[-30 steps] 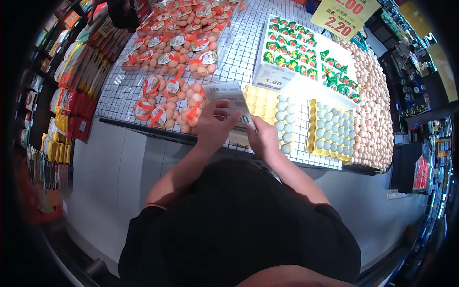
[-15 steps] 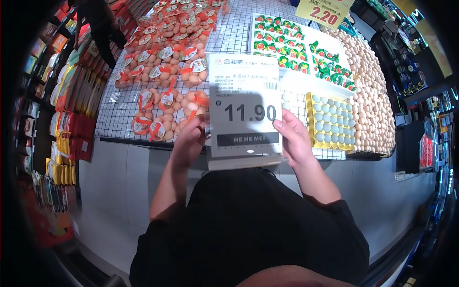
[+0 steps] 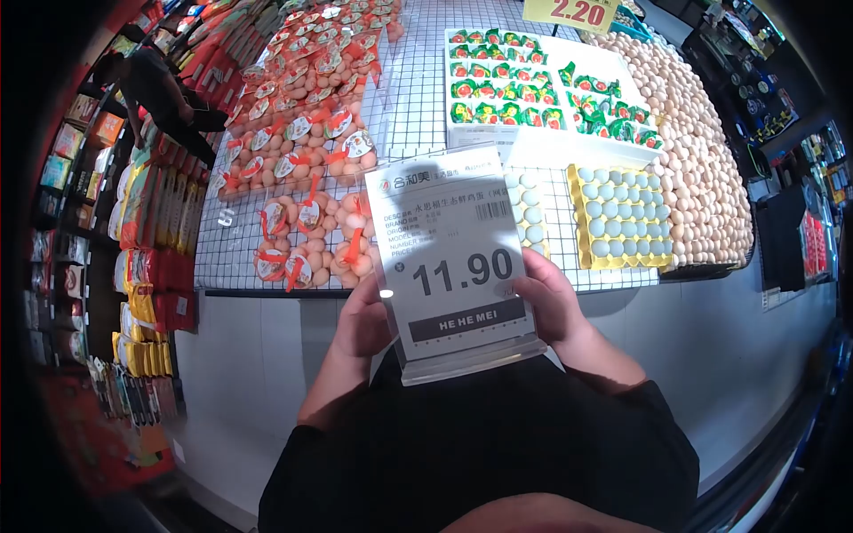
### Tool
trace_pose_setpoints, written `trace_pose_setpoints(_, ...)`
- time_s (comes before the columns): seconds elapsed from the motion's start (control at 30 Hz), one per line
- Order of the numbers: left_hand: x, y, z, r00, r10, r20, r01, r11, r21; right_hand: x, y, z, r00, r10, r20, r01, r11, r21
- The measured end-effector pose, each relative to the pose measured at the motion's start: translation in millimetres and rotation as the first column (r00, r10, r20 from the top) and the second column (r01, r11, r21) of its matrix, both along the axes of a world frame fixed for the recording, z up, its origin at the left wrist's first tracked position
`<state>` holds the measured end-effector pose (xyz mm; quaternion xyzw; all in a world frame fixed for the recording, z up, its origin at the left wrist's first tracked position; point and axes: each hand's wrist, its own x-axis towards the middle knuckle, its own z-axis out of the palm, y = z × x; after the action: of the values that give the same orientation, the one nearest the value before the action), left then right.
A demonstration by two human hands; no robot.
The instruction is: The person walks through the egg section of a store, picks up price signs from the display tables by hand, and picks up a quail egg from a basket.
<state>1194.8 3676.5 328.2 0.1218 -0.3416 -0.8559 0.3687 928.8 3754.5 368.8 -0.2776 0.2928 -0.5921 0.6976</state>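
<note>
Between my two hands I hold a price sign [image 3: 449, 258] in a clear acrylic stand, printed "11.90" and "HE HE MEI". My left hand [image 3: 364, 318] grips its left edge, with the fingers partly hidden behind it. My right hand [image 3: 553, 298] is closed on the right edge, thumb on the front face. The sign leans a little to the left, its clear foot toward my body. Beyond it on the display table lie net bags of brown eggs [image 3: 311, 218] with red ties and round labels. Right of the sign is a yellow tray [image 3: 625, 258] of pale blue-green eggs.
A white box [image 3: 569, 142] holds rows of green-and-red wrapped packs. Loose brown eggs [image 3: 697, 178] are heaped at the right, near a yellow "2.20" sign [image 3: 573, 12]. Shelves of packaged goods [image 3: 147, 293] line the left, where a person in dark clothes [image 3: 160, 93] bends over.
The sign has come lower and closer to my body, tilting to the left, with both hands still on it. The person at the left shows more fully in view.
</note>
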Motion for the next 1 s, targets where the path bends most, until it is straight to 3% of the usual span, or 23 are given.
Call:
trace_pose_setpoints(0.13, -14, 2, 6, 0.999, -0.03, -0.028, 0.028, 0.997, -0.074, -15, 9, -14, 0.993, 0.069, 0.095, -0.063, 0.996, -0.065)
trace_pose_setpoints(0.27, -19, 2, -7, 0.999, -0.037, -0.014, 0.037, 0.999, 0.021, -30, 11, -29, 0.966, 0.172, 0.192, -0.16, 0.984, -0.074)
trace_pose_setpoints(0.37, -23, 2, -18, 0.995, -0.083, -0.06, 0.089, 0.991, 0.105, -32, 12, -27, 0.961, 0.146, 0.236, -0.138, 0.989, -0.049)
trace_pose_setpoints(0.6, -33, 13, -12, 0.997, -0.031, -0.076, 0.041, 0.99, 0.133, -33, 11, -46, 0.988, 0.042, 0.148, -0.068, 0.982, 0.173)
trace_pose_setpoints(0.73, -28, 14, -12, 0.999, 0.013, -0.036, -0.008, 0.992, 0.124, -27, 7, -40, 0.981, 0.108, 0.16, -0.128, 0.984, 0.125)
trace_pose_setpoints(0.9, -27, 15, -12, 0.993, 0.009, -0.115, 0.005, 0.993, 0.118, -23, 3, -36, 0.969, 0.176, 0.173, -0.186, 0.982, 0.045)
trace_pose_setpoints(1.0, -24, 15, -12, 0.995, 0.001, -0.102, 0.012, 0.991, 0.134, -19, 5, -39, 0.986, 0.092, 0.141, -0.108, 0.988, 0.113)
